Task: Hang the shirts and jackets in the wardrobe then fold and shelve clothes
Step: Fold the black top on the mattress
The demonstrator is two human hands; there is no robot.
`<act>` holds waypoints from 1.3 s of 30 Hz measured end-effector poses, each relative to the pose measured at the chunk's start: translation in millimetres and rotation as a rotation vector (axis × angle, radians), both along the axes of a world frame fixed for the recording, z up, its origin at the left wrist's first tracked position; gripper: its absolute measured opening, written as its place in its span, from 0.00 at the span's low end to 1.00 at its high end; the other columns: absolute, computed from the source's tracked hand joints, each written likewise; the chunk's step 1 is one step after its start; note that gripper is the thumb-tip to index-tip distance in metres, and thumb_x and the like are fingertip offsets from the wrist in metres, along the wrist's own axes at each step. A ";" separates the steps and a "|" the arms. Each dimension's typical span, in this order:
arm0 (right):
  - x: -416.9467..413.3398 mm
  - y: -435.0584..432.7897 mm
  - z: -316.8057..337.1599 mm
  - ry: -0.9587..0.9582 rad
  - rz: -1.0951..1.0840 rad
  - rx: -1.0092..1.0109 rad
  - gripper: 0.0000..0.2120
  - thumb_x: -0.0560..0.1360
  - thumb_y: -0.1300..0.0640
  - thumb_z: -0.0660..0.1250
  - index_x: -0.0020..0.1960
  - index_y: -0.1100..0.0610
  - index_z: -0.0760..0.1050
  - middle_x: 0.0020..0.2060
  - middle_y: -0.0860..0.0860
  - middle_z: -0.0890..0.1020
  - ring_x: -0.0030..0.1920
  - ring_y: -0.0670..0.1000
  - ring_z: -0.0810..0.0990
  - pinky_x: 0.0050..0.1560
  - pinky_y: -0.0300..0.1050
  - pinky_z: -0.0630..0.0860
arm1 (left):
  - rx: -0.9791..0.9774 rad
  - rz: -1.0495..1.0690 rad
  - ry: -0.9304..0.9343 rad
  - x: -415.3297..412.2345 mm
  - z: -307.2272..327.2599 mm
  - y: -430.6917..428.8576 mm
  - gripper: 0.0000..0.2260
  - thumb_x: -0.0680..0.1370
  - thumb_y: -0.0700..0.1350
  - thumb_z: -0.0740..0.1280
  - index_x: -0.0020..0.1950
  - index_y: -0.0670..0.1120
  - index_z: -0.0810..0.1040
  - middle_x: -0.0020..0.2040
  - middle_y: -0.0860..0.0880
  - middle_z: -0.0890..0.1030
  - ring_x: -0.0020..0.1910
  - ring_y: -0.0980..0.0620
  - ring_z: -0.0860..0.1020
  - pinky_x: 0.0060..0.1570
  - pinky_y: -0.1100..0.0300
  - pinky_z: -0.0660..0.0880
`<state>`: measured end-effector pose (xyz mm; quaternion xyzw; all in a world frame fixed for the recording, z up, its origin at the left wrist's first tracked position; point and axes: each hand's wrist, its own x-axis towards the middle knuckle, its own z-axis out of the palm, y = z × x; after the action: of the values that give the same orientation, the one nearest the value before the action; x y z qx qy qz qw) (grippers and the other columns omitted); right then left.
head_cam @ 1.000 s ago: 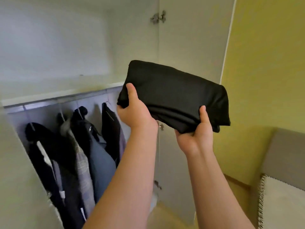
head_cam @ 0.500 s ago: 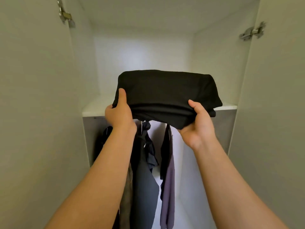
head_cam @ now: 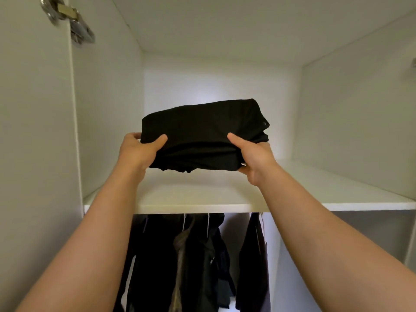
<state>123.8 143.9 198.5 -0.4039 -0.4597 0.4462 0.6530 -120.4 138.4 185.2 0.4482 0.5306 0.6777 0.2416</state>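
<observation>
Holding a folded black garment inside the wardrobe, in its upper bay, just above the shelf and over its middle (hard telling whether the far edge is touching the board). Clamping its near left corner with the left hand, thumb on top and fingers curled underneath; clamping the near right corner with the right hand in the same way. Judging this as the setting-down step of the shelving. Risking, from here, a fold springing open: gripping only the near corners and leaving the far half unsupported, so letting go too high or dragging the hands out fast could be pulling the lower layers forward, with the loose bit sagging at the front underside likely going first. Risking too a placement too near the front lip, leaving the garment overhanging and sliding off past the hanging clothes below. Needing, probably, a push further back, a lowering until resting flat, then fingers sliding out sideways.
</observation>
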 end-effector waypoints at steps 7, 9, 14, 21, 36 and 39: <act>-2.8 87.6 -21.4 -1.229 -0.367 -0.189 0.65 0.65 0.36 0.77 0.76 0.46 0.25 0.75 0.58 0.55 0.69 0.62 0.67 0.64 0.58 0.69 | -0.661 0.229 0.975 2.5 -1.7 49.6 0.40 0.79 0.56 0.68 0.81 0.44 0.48 0.74 0.37 0.66 0.68 0.36 0.70 0.61 0.47 0.71; -9.2 99.6 -16.0 -1.566 -0.575 0.076 0.61 0.64 0.36 0.76 0.78 0.43 0.33 0.76 0.57 0.49 0.71 0.63 0.60 0.66 0.59 0.64 | -0.645 0.301 1.142 8.5 4.3 56.4 0.46 0.79 0.50 0.69 0.81 0.54 0.35 0.81 0.41 0.45 0.76 0.31 0.57 0.70 0.39 0.64; -21.0 106.1 -11.5 -1.914 -0.231 0.291 0.17 0.78 0.53 0.62 0.65 0.44 0.72 0.57 0.49 0.74 0.60 0.56 0.67 0.57 0.57 0.58 | -0.658 0.053 1.533 18.6 11.2 62.4 0.38 0.79 0.35 0.55 0.81 0.58 0.38 0.82 0.50 0.38 0.79 0.31 0.41 0.75 0.36 0.50; -39.4 106.9 7.5 -2.109 -0.067 0.388 0.10 0.74 0.63 0.64 0.52 0.54 0.77 0.38 0.49 0.76 0.39 0.49 0.73 0.50 0.46 0.68 | -0.552 0.248 1.858 60.2 1.0 66.4 0.25 0.79 0.40 0.64 0.76 0.40 0.65 0.67 0.41 0.73 0.50 0.44 0.75 0.45 0.54 0.75; -84.8 189.9 9.7 -1.919 0.186 0.146 0.23 0.79 0.64 0.60 0.74 0.59 0.68 0.65 0.57 0.75 0.63 0.59 0.75 0.67 0.52 0.72 | -0.897 0.048 1.692 -15.4 20.3 168.5 0.25 0.87 0.47 0.49 0.82 0.50 0.41 0.82 0.47 0.42 0.80 0.43 0.55 0.76 0.50 0.53; -96.3 213.7 9.9 -1.902 0.200 0.129 0.14 0.79 0.65 0.60 0.64 0.62 0.74 0.51 0.56 0.77 0.53 0.57 0.76 0.63 0.51 0.74 | -0.878 0.050 1.668 -26.0 20.4 190.8 0.25 0.87 0.46 0.48 0.82 0.50 0.42 0.82 0.47 0.42 0.80 0.44 0.55 0.75 0.52 0.54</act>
<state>27.5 357.7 208.4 -0.5191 -0.8536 -0.0409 -0.0138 -146.4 329.3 205.6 0.6460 0.7496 -0.1175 -0.0837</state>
